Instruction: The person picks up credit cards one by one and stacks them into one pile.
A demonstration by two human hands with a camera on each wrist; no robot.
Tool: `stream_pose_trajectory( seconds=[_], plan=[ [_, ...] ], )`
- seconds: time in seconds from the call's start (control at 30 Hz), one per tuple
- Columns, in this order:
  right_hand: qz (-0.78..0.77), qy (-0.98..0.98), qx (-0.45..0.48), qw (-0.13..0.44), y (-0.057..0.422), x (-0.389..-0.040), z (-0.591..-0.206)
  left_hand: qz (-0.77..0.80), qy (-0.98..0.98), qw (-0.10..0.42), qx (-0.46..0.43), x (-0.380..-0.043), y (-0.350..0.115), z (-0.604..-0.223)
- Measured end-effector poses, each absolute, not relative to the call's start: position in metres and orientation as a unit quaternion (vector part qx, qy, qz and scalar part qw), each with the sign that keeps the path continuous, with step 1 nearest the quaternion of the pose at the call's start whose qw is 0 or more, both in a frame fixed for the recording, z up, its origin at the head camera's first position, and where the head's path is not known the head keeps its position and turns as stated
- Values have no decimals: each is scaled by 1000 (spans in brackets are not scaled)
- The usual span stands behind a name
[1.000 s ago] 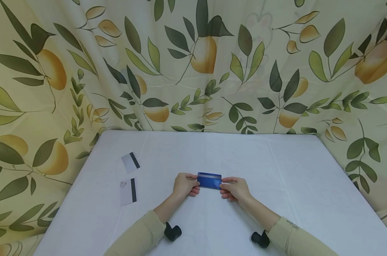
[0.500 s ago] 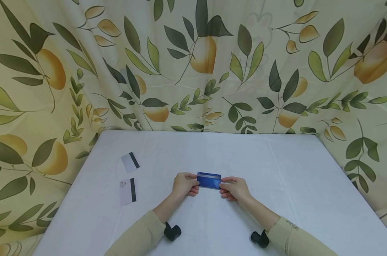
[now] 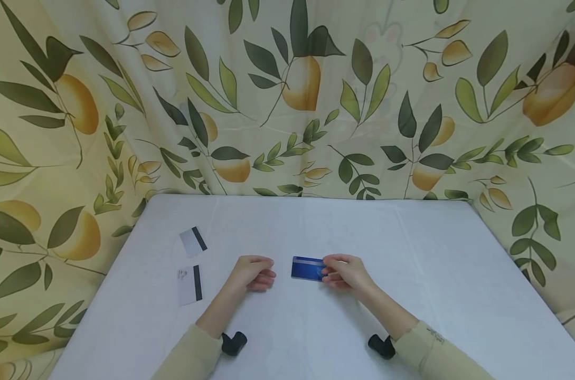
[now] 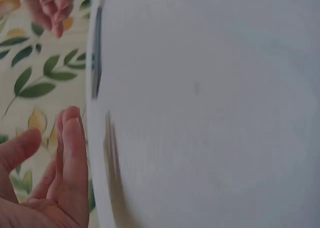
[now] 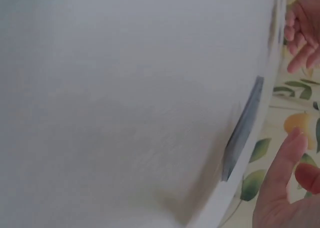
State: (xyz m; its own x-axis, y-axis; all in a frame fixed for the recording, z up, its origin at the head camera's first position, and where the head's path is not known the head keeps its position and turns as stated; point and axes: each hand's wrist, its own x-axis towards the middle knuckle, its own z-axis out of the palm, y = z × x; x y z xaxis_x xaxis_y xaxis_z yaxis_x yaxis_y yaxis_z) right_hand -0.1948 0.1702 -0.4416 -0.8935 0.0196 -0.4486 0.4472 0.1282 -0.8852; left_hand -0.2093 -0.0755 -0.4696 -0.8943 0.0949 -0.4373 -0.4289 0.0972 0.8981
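A blue card (image 3: 307, 268) with a pale stripe is just above the middle of the white table (image 3: 411, 253). My right hand (image 3: 330, 272) pinches its right end between thumb and fingers. My left hand (image 3: 262, 273) hovers a short way left of the card with its fingers loosely curled, holding nothing. In the right wrist view the blue card (image 5: 243, 128) shows nearly edge-on beside my right hand's fingers (image 5: 285, 168). In the left wrist view my left hand's fingers (image 4: 70, 153) are relaxed and bare, and the blue card (image 4: 96, 53) is a thin dark line.
Two white cards with black stripes lie at the table's left: one (image 3: 194, 240) farther back, one (image 3: 190, 284) nearer. A leaf-and-fruit patterned curtain (image 3: 287, 95) hangs behind and beside the table. Black wrist cameras (image 3: 233, 343) sit under both sleeves.
My left hand has let go of the blue card's left end and drawn back to the left. My right hand still holds the card, shifted slightly left.
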Motion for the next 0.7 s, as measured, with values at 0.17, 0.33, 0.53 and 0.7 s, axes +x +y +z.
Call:
stream_pose_trajectory(
  seconds=[0.17, 0.33, 0.53, 0.7],
  plan=[
    [-671, 703, 139, 190, 161, -199, -439, 685, 694, 178, -132, -201, -108, -462],
    [-704, 669, 115, 210, 144, -204, -438, 692, 692, 155, -135, -193, -141, -454],
    [-715, 657, 81, 226, 119, -208, -438, 686, 699, 141, -144, -180, -180, -445],
    [-720, 646, 62, 246, 98, -211, -441, 692, 687, 138, -174, -171, -210, -440]
  ],
)
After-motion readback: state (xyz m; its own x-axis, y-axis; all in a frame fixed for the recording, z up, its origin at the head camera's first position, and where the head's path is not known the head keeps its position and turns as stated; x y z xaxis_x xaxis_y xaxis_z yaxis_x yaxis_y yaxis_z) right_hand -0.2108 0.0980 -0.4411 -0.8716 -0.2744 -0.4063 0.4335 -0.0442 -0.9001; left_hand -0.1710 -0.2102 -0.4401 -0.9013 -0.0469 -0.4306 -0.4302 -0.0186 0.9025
